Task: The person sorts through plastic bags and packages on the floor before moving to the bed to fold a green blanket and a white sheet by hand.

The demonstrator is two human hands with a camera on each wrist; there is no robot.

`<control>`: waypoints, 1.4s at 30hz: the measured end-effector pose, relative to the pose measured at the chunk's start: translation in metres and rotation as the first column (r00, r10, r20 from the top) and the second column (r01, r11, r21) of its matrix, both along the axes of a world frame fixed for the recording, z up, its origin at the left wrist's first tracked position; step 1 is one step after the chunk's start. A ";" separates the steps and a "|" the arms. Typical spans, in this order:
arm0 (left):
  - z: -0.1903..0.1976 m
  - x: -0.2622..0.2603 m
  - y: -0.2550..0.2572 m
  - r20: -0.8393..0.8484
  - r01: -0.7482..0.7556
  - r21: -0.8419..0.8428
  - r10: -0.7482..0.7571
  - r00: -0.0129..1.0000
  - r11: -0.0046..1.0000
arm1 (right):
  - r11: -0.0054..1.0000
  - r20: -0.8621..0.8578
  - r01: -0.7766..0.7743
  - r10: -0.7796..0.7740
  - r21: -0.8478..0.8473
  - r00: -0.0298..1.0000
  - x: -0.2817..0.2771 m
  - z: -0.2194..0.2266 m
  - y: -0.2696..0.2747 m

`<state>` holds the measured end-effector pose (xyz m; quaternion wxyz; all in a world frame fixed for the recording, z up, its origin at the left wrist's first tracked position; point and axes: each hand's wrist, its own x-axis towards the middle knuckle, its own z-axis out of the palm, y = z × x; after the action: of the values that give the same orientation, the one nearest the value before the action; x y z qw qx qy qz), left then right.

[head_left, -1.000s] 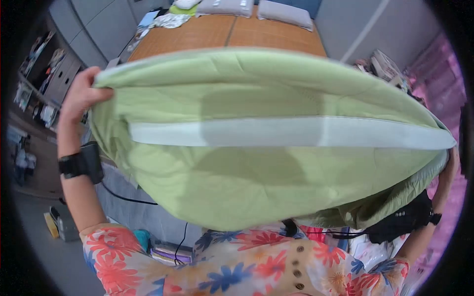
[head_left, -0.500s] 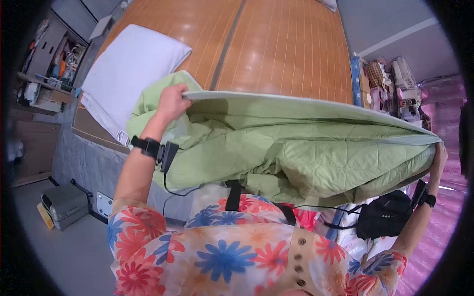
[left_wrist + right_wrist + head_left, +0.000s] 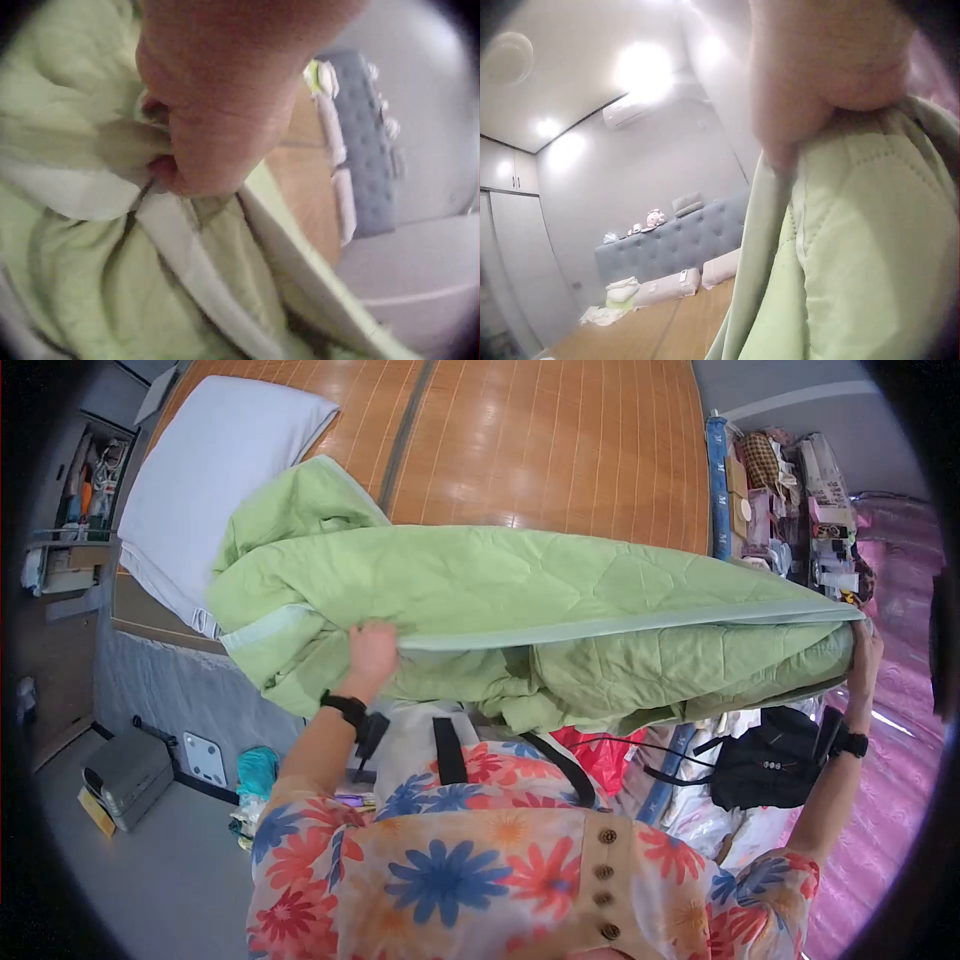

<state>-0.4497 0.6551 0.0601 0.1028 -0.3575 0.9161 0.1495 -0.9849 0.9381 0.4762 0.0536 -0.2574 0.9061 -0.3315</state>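
A light green quilt [image 3: 560, 575] with a stitched pattern and a pale edging band is stretched sideways in front of the body, its near part bunched in folds. My left hand [image 3: 373, 653] pinches the pale band near the quilt's left part; the left wrist view shows the fingertips curled into the cloth at the band. At the far right end, my right hand [image 3: 866, 650] grips a gathered corner, and in the right wrist view the quilted cloth [image 3: 870, 225] hangs down from the fingers. The quilt's left end lies over the bed's near edge and overlaps a folded white blanket [image 3: 225, 455].
An orange-brown bed mat [image 3: 540, 450] covers the bed ahead. Shelves of small items [image 3: 790, 510] stand to the right beside a pink curtain [image 3: 900, 610]. A black bag [image 3: 765, 765] lies near the right forearm. On the floor at left are a grey case [image 3: 130, 775] and a scale [image 3: 205, 758].
Both hands have come down from a raised spread, lowering the quilt from in front of the view to the bed's near side. The left hand has moved inward and toward the body.
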 end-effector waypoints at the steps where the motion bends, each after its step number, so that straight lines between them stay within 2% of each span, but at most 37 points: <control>1: 0.006 0.000 -0.013 -0.026 -0.112 0.109 0.115 0.993 0.988 | 0.993 0.059 0.117 -0.117 -0.008 0.991 -0.025 -0.006 0.017; 2: 0.020 -0.002 -0.030 -0.045 -0.220 0.214 0.234 0.971 0.952 | 0.994 0.061 0.110 -0.109 -0.021 0.992 -0.035 -0.009 0.025; 4: 0.060 -0.004 -0.077 -0.217 -0.350 0.564 0.543 0.811 0.748 | 0.988 0.083 0.148 -0.144 -0.038 0.986 -0.048 -0.013 0.036; 5: 0.085 -0.004 -0.101 -0.317 -0.243 0.759 0.669 0.672 0.604 | 0.989 0.083 0.145 -0.141 -0.041 0.987 -0.062 -0.016 0.049; 6: 0.109 -0.007 -0.121 -0.357 -0.073 0.891 0.791 0.497 0.448 | 0.992 0.066 0.123 -0.123 0.004 0.990 -0.080 -0.019 0.063; 8: 0.145 -0.025 -0.142 -0.369 -0.097 0.875 0.782 0.502 0.474 | 0.995 0.045 0.086 -0.088 0.044 0.995 -0.091 -0.029 0.074; 9: 0.142 -0.032 -0.139 -0.378 -0.101 0.872 0.789 0.484 0.480 | 0.984 -0.137 0.068 -0.045 0.163 0.990 -0.090 -0.034 0.071; 10: 0.136 -0.042 -0.133 -0.562 -0.264 0.563 0.597 0.573 0.783 | 0.958 -0.311 0.072 0.019 0.277 0.950 -0.090 -0.041 0.068; 11: 0.131 -0.046 -0.128 -0.619 -0.356 0.135 0.359 0.698 0.925 | 0.976 -0.263 0.041 0.017 0.213 0.965 -0.107 -0.056 0.073; 12: 0.133 -0.043 -0.118 -0.619 -0.370 0.132 0.367 0.694 0.920 | 0.952 -0.330 0.106 -0.005 0.288 0.944 -0.104 -0.061 0.071; 14: 0.138 -0.025 -0.084 -0.367 -0.522 0.197 0.557 0.745 0.830 | 0.926 -0.442 0.071 0.109 0.372 0.890 -0.104 -0.071 0.073; 16: 0.100 0.006 -0.039 -0.146 -0.584 0.206 0.615 0.775 0.785 | 0.911 -0.382 0.072 0.098 0.406 0.919 -0.081 -0.069 0.061; 18: 0.055 0.040 0.019 -0.167 -0.475 0.065 0.479 0.862 0.877 | 0.895 -0.322 0.069 0.085 0.440 0.943 -0.052 -0.075 0.044; 20: 0.054 0.035 0.051 -0.049 -0.493 0.002 0.492 0.869 0.870 | 0.888 -0.305 0.003 0.155 0.459 0.940 -0.023 -0.080 0.022; 21: 0.051 0.029 0.056 -0.045 -0.505 0.008 0.505 0.862 0.863 | 0.931 -0.188 -0.133 0.205 0.339 0.961 0.008 -0.081 -0.002; 23: 0.043 0.024 0.061 0.047 -0.517 -0.058 0.519 0.853 0.854 | 0.943 -0.001 -0.241 0.248 0.229 0.969 0.057 -0.089 -0.041; 24: 0.030 0.029 0.056 0.050 -0.535 -0.059 0.537 0.842 0.843 | 0.932 0.089 -0.325 0.315 0.157 0.945 0.106 -0.088 -0.069; 25: 0.011 0.034 0.050 0.049 -0.514 -0.155 0.526 0.849 0.844 | 0.896 0.161 -0.394 0.367 0.202 0.916 0.141 -0.090 -0.087; 26: -0.003 0.040 0.042 0.051 -0.487 -0.249 0.513 0.857 0.837 | 0.847 0.144 -0.498 0.478 0.187 0.867 0.172 -0.099 -0.099; 27: -0.011 0.048 0.033 0.055 -0.501 -0.246 0.527 0.848 0.830 | 0.781 0.156 -0.614 0.596 0.114 0.787 0.205 -0.108 -0.114; 28: -0.017 0.057 0.022 0.056 -0.517 -0.145 0.528 0.847 0.844 | 0.663 0.178 -0.729 0.707 0.168 0.684 0.236 -0.106 -0.135; 29: -0.020 0.064 0.013 0.056 -0.526 -0.043 0.528 0.848 0.849 | 0.591 0.224 -0.791 0.758 0.159 0.612 0.257 -0.117 -0.147; 30: -0.019 0.068 0.006 0.062 -0.538 -0.043 0.539 0.840 0.842 | 0.539 0.236 -0.824 0.789 0.177 0.567 0.280 -0.124 -0.162; 31: -0.012 0.072 -0.002 -0.079 -0.585 0.069 0.589 0.804 0.808 | 0.486 0.319 -0.868 0.811 0.099 0.490 0.290 -0.146 -0.169; 32: -0.002 0.077 -0.009 -0.213 -0.611 0.182 0.638 0.741 0.770 | 0.434 0.359 -0.896 0.825 0.091 0.436 0.305 -0.163 -0.178; 34: 0.048 0.071 -0.018 -0.343 -0.445 0.521 0.656 0.672 0.728 | 0.324 0.472 -0.939 0.813 0.118 0.340 0.338 -0.184 -0.202; 35: 0.069 0.063 -0.018 -0.332 -0.346 0.626 0.641 0.692 0.699 | 0.263 0.547 -0.953 0.781 0.153 0.303 0.355 -0.193 -0.215; 36: 0.090 0.053 -0.016 -0.325 -0.242 0.721 0.625 0.710 0.650 | 0.250 0.553 -0.958 0.783 0.141 0.286 0.371 -0.204 -0.225; 38: 0.145 0.035 -0.019 -0.328 -0.059 0.811 0.537 0.778 0.582 | 0.132 0.448 -0.988 0.881 0.077 0.152 0.396 -0.233 -0.243; 39: 0.154 0.036 -0.021 -0.324 -0.070 0.811 0.546 0.773 0.581 | 0.175 0.397 -0.984 0.902 0.020 0.168 0.401 -0.251 -0.248; 41: 0.161 0.041 -0.023 -0.304 -0.120 0.584 0.353 0.885 0.803 | 0.127 0.425 -0.990 0.894 0.065 0.143 0.398 -0.258 -0.257; 42: 0.154 0.048 -0.022 -0.303 -0.129 0.587 0.365 0.880 0.799 | 0.095 0.446 -0.989 0.885 0.111 0.135 0.396 -0.260 -0.262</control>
<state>-0.4016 0.6333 0.2142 -0.0100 -0.3929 0.7789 0.4888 -0.5889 0.6757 0.2163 0.4239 -0.7158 0.5512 -0.0646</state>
